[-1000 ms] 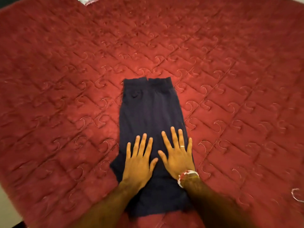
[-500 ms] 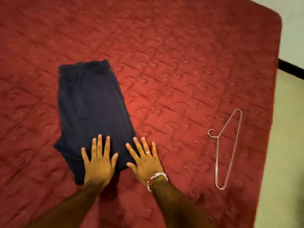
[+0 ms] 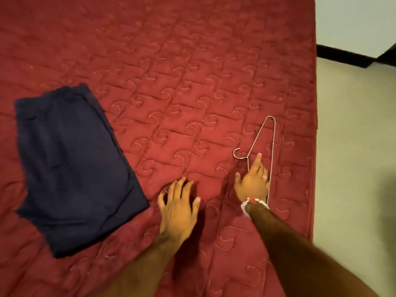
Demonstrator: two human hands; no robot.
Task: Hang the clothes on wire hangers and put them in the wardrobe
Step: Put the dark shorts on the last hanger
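Note:
A folded navy garment (image 3: pixel 72 168) lies flat on the red quilted bed at the left. A thin wire hanger (image 3: pixel 264 136) lies on the quilt at the right, hook pointing left. My right hand (image 3: pixel 252 181) rests over the hanger's lower half, fingers spread, index fingertip beside the neck below the hook; it is not closed around the wire. My left hand (image 3: pixel 179 205) hovers over bare quilt between garment and hanger, fingers apart and holding nothing.
The red quilted bedspread (image 3: pixel 192 71) fills most of the view. Its right edge runs down at the far right, with pale floor (image 3: pixel 353 168) beyond. A dark bar (image 3: pixel 347 58) crosses the floor at the upper right.
Both hands left the navy garment and moved right. My right hand now lies over the wire hanger. The view shifted right, so the garment sits farther left.

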